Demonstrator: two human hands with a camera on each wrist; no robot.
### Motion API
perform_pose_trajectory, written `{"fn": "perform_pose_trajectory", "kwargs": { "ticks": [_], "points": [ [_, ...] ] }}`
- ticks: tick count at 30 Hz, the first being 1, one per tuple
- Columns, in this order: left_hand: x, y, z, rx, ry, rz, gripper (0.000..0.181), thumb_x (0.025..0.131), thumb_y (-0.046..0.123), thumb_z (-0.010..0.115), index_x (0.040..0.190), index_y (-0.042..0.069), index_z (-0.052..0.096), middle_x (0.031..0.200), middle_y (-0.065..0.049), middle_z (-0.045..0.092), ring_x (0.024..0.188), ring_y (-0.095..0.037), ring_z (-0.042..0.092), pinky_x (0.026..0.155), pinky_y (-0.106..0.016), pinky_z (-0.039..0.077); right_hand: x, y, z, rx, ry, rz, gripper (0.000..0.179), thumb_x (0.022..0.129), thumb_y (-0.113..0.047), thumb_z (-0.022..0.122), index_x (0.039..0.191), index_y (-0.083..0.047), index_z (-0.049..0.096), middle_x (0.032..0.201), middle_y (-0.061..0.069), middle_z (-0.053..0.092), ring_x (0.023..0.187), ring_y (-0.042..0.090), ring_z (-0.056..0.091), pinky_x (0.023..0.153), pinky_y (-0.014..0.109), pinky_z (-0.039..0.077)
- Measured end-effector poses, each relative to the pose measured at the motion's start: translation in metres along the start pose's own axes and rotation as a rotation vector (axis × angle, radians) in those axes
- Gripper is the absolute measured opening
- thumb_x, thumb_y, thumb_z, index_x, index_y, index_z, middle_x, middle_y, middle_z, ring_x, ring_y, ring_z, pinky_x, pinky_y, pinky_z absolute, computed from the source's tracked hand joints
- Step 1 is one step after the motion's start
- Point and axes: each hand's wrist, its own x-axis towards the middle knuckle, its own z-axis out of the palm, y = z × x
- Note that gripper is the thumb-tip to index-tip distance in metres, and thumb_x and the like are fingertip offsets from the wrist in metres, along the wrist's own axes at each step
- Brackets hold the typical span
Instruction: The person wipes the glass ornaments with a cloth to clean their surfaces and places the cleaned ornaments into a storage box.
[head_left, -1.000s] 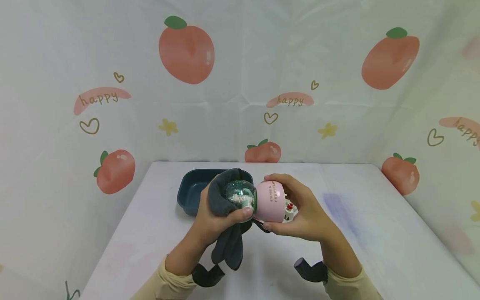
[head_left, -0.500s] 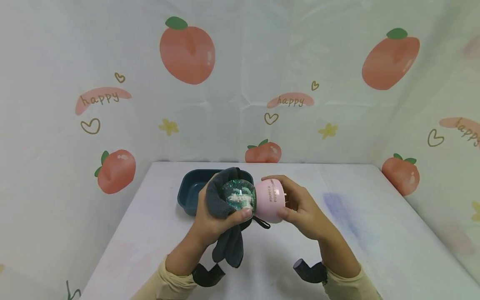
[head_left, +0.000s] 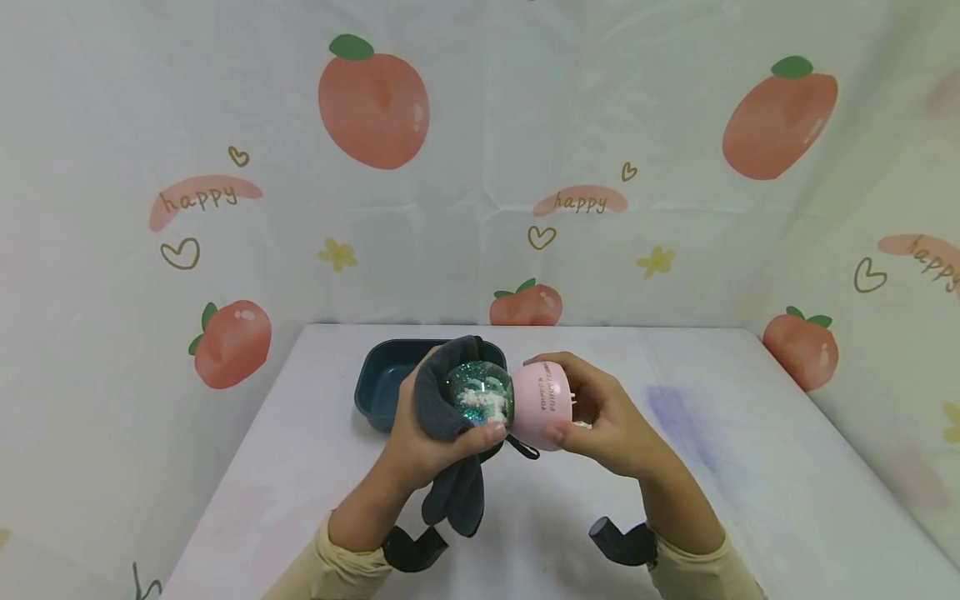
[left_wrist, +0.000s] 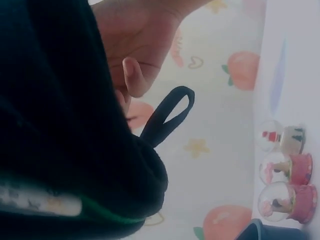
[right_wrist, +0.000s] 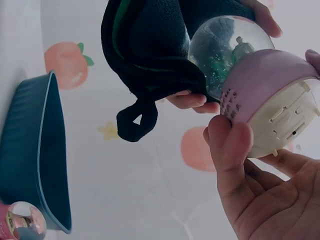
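Observation:
A snow globe [head_left: 542,407] lies sideways in the air between both hands, its glittery green dome to the left and its pink base to the right. The left hand [head_left: 420,433] holds the dome through a dark grey cloth [head_left: 442,392], thumb on the glass. From that hand the cloth's ends hang down, and a hanging loop [left_wrist: 172,112] shows in the left wrist view. The right hand [head_left: 607,421] grips the pink base, thumb at its lower side and fingers over the top. The base's cream underside [right_wrist: 285,120] faces the right wrist camera.
Behind the hands, a dark blue basin [head_left: 375,392] stands at the back left of the white table [head_left: 315,467]. Several smaller snow globes, one with a pale base [left_wrist: 292,140] and others with pink bases [left_wrist: 301,202], stand near it, mostly hidden in the head view.
The right thumb has shifted up along the pink base, and the base has turned slightly. Glitter swirls differently in the dome. The left hand and cloth stay almost in place.

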Motion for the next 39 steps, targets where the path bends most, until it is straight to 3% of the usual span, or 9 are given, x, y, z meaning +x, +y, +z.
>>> {"fn": "perform_pose_trajectory", "kwargs": {
  "ticks": [8, 16, 21, 27, 34, 39],
  "points": [
    [-0.0004, 0.0004, 0.0003, 0.016, -0.015, -0.015, 0.074, 0.073, 0.013, 0.089, 0.137, -0.004, 0.056, 0.125, -0.018, 0.069, 0.111, -0.026, 0.070, 0.096, -0.037, 0.062, -0.0010, -0.0010, -0.0015, -0.002, 0.002, 0.008, 0.064, 0.082, -0.006, 0.077, 0.142, -0.004, 0.057, 0.121, 0.006, 0.065, 0.082, 0.021, 0.071, 0.063, 0.036, 0.063],
    [-0.0002, -0.0009, -0.0006, -0.006, -0.036, -0.033, 0.074, 0.077, 0.019, 0.090, 0.138, -0.004, 0.055, 0.125, -0.019, 0.068, 0.111, -0.025, 0.069, 0.096, -0.036, 0.061, -0.0020, -0.0035, -0.0038, -0.098, 0.033, -0.012, 0.079, 0.072, 0.002, 0.087, 0.145, -0.007, 0.057, 0.123, 0.008, 0.067, 0.099, 0.021, 0.069, 0.081, 0.034, 0.063],
    [0.0003, 0.0000, -0.0014, -0.008, -0.023, -0.028, 0.073, 0.077, 0.017, 0.090, 0.138, -0.003, 0.056, 0.124, -0.020, 0.069, 0.111, -0.023, 0.070, 0.096, -0.035, 0.061, -0.0012, -0.0002, -0.0016, -0.148, 0.057, -0.121, 0.088, 0.067, 0.002, 0.095, 0.145, -0.005, 0.057, 0.130, 0.008, 0.067, 0.111, 0.018, 0.066, 0.090, 0.030, 0.061],
    [0.0015, 0.0013, -0.0019, -0.027, -0.010, -0.016, 0.069, 0.079, 0.019, 0.089, 0.137, 0.001, 0.058, 0.123, -0.022, 0.069, 0.110, -0.022, 0.071, 0.096, -0.034, 0.061, 0.0021, 0.0023, 0.0013, -0.212, 0.080, -0.286, 0.085, 0.068, -0.005, 0.099, 0.142, 0.001, 0.059, 0.134, 0.013, 0.065, 0.117, 0.018, 0.063, 0.093, 0.025, 0.058],
    [0.0012, 0.0018, -0.0026, -0.038, 0.008, -0.044, 0.070, 0.082, 0.025, 0.090, 0.138, 0.000, 0.058, 0.124, -0.022, 0.070, 0.111, -0.021, 0.071, 0.096, -0.034, 0.061, 0.0029, -0.0008, 0.0030, -0.338, 0.121, -0.344, 0.085, 0.062, 0.001, 0.099, 0.139, -0.003, 0.064, 0.145, 0.015, 0.063, 0.135, 0.023, 0.060, 0.109, 0.026, 0.053],
    [0.0012, 0.0006, -0.0024, -0.041, 0.018, -0.074, 0.070, 0.083, 0.028, 0.090, 0.138, 0.000, 0.058, 0.124, -0.020, 0.070, 0.111, -0.022, 0.070, 0.096, -0.034, 0.061, 0.0039, -0.0033, 0.0031, -0.357, 0.119, -0.367, 0.081, 0.064, 0.006, 0.094, 0.139, -0.003, 0.065, 0.148, 0.017, 0.061, 0.137, 0.025, 0.060, 0.110, 0.025, 0.052]
  ]
}}
